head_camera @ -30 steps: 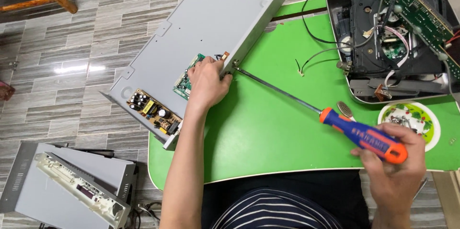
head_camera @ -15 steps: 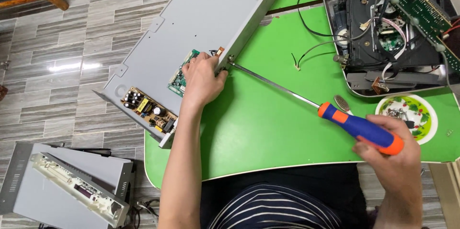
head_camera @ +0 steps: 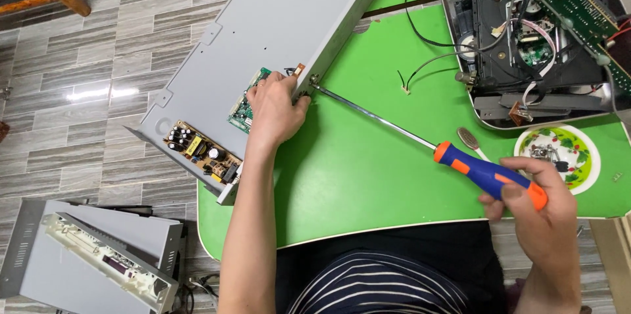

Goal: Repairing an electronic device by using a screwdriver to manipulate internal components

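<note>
Right now my left hand (head_camera: 275, 107) lies flat on the grey chassis (head_camera: 263, 44), fingers spread over the green circuit board (head_camera: 244, 109), pinning it (nothing gripped). That chassis hangs tilted off the green table's (head_camera: 368, 176) left edge. My right hand (head_camera: 536, 212) is wrapped tight around the blue-and-orange handle of the long screwdriver (head_camera: 486, 175), tip touching the chassis side wall just right of my left hand. A small patterned dish (head_camera: 577, 150) lies just beyond my right hand.

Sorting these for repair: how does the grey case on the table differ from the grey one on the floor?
The grey case on the green table lies open, circuit boards showing, with the left hand on it and the screwdriver at its side wall. The floor case sits closed and untouched. Both are grey metal boxes.
</note>
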